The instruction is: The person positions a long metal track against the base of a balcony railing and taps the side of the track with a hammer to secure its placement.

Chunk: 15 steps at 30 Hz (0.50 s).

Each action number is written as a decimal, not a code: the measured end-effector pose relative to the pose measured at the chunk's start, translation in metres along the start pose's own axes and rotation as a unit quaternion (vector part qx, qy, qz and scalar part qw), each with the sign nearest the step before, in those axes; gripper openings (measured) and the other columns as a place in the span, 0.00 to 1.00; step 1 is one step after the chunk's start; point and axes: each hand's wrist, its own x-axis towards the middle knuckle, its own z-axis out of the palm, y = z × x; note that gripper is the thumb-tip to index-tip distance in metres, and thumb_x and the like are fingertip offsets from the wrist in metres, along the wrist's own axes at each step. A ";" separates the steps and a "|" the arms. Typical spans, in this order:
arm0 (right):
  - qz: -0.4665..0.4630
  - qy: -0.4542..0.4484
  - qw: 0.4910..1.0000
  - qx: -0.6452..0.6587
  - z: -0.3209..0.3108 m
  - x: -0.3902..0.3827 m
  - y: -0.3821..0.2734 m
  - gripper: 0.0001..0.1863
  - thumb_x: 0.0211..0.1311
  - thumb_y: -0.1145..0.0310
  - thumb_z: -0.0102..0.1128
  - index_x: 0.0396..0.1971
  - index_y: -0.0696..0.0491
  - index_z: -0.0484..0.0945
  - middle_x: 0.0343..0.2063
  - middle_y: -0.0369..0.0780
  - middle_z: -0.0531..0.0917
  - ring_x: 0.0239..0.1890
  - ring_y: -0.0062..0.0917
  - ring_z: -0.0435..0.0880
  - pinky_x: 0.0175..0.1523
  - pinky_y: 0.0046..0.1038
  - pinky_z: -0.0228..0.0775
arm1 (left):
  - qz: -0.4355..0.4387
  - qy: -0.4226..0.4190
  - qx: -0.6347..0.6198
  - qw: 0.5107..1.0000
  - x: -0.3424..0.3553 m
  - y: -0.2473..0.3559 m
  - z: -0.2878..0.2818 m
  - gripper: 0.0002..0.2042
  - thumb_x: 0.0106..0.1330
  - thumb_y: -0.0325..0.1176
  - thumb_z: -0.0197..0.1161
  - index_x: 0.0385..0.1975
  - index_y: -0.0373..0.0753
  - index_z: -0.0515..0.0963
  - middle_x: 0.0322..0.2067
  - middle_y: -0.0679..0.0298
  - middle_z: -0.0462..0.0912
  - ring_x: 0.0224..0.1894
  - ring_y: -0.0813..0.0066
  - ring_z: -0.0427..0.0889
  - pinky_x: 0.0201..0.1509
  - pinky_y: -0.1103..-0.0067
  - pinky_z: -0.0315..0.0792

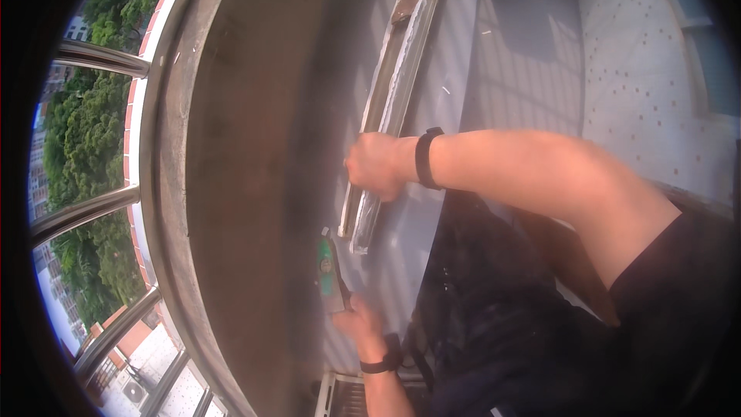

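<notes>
Left of left hand [361, 328], dull brown wall [239, 162]; farther left, curved grey-brown sill [168, 147], shiny round metal bars [104, 58], leafy green trees [93, 131] in daylight. Beyond and right of right hand [377, 166], grey surface [532, 54] with striped light; farther right, white, brown-flecked surface [629, 54], floor or wall unclear.

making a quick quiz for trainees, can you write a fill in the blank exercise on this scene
The bare-handed grip on the long, straight, white-edged rail is the person's ____ one.
The left grip holds a slim, elongated object coloured mostly ____.
The narrow bands on both wrists are ____.
Beyond the shiny, round metal bars at the picture's left stand leafy ____.

Missing words: right; green; black; trees.
</notes>
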 end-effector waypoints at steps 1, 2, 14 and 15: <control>-0.005 0.013 1.000 -0.006 0.002 0.001 0.001 0.10 0.39 0.66 0.67 0.25 0.51 0.89 0.28 0.40 0.88 0.37 0.37 0.89 0.38 0.36 0.82 | 0.052 0.002 -0.026 0.998 -0.003 -0.014 0.000 0.15 0.74 0.39 0.57 0.42 0.29 0.73 0.26 0.41 0.81 0.29 0.37 0.79 0.34 0.56 0.72; -0.009 0.026 1.000 -0.012 0.004 0.003 0.000 0.10 0.39 0.66 0.68 0.25 0.50 0.89 0.28 0.40 0.88 0.36 0.37 0.89 0.38 0.37 0.82 | 0.104 0.003 -0.052 0.993 -0.007 -0.027 0.001 0.15 0.74 0.39 0.57 0.42 0.29 0.73 0.26 0.42 0.81 0.28 0.39 0.79 0.34 0.58 0.72; -0.002 0.008 1.000 0.012 0.006 -0.002 -0.001 0.10 0.39 0.66 0.68 0.26 0.51 0.89 0.30 0.39 0.88 0.39 0.36 0.88 0.46 0.36 0.80 | 0.041 0.006 0.017 0.999 -0.010 0.002 0.004 0.20 0.75 0.43 0.55 0.35 0.27 0.77 0.26 0.46 0.82 0.27 0.46 0.79 0.34 0.63 0.72; -0.001 0.010 1.000 0.007 0.007 0.000 -0.001 0.10 0.39 0.66 0.68 0.26 0.51 0.89 0.30 0.39 0.88 0.39 0.36 0.88 0.46 0.36 0.80 | -0.043 -0.035 0.107 0.993 0.007 0.031 0.011 0.17 0.74 0.40 0.55 0.37 0.27 0.77 0.28 0.44 0.83 0.29 0.42 0.80 0.34 0.62 0.72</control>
